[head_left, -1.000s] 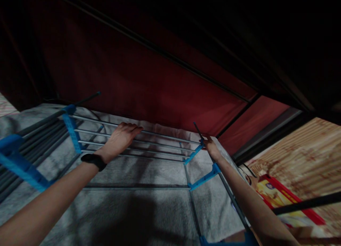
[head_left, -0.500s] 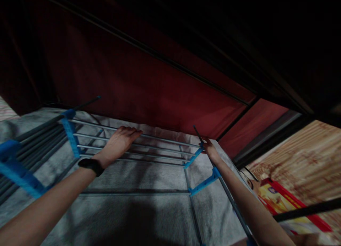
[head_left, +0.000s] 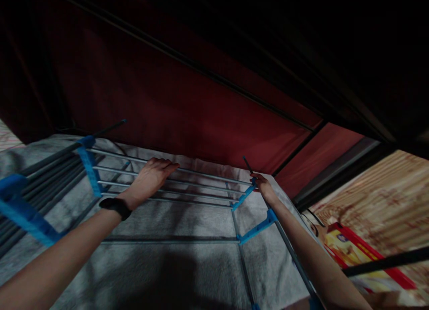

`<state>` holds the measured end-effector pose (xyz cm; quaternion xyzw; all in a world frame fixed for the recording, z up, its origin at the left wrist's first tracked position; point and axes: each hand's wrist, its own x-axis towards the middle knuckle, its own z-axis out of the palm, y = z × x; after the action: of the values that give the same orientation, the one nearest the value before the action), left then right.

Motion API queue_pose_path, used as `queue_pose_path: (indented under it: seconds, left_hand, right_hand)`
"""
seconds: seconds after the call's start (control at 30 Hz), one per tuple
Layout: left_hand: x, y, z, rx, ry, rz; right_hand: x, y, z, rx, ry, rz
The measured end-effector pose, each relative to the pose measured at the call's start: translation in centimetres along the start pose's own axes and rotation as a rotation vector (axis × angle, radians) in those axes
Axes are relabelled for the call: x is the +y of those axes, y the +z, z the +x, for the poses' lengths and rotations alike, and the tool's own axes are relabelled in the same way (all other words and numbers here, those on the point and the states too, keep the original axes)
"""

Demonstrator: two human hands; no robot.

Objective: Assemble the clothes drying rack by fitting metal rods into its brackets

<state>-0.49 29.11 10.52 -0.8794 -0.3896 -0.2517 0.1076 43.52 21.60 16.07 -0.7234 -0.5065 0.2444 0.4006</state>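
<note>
A rack (head_left: 170, 241) of grey metal tubes with blue plastic end brackets stands on a grey cloth. My left hand (head_left: 153, 176), with a black band on the wrist, lies across a row of its parallel tubes, the fingers closed together over the far tube. At the right end of that row, my right hand (head_left: 263, 187) grips the blue corner bracket, from which a short tube sticks up. Part of that bracket is hidden by the fingers. Nearer me on the right is a second blue bracket (head_left: 256, 229). More tubes are bundled at the left end, between two blue brackets.
A dark red panel (head_left: 187, 117) with a black frame rises close behind the rack. The grey cloth (head_left: 144, 274) spreads beneath it. On the right, a red and yellow box (head_left: 358, 252) lies on a wood-patterned surface (head_left: 378, 198), with a dark bar across it.
Both hands stay in nearly the same places on the rack. The fingers of my right hand shift very slightly at the corner bracket.
</note>
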Motion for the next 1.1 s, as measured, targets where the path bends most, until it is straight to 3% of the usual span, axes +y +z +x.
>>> queue_pose_path:
  seconds: [0.57,0.83,1.1]
  left_hand:
    - [-0.57,0.73,-0.05,0.058,0.002,-0.005]
    - [-0.47,0.24,-0.03,-0.001,0.015,0.030]
    - [-0.35,0.26,-0.16,0.016,0.014,0.004]
  right_hand:
    - [0.04,0.16,0.08,0.009,0.002,0.002]
    - [-0.08,0.15,0.04,0.006,0.015,0.013]
    - [-0.01,0.17,0.01,0.007,0.010,0.009]
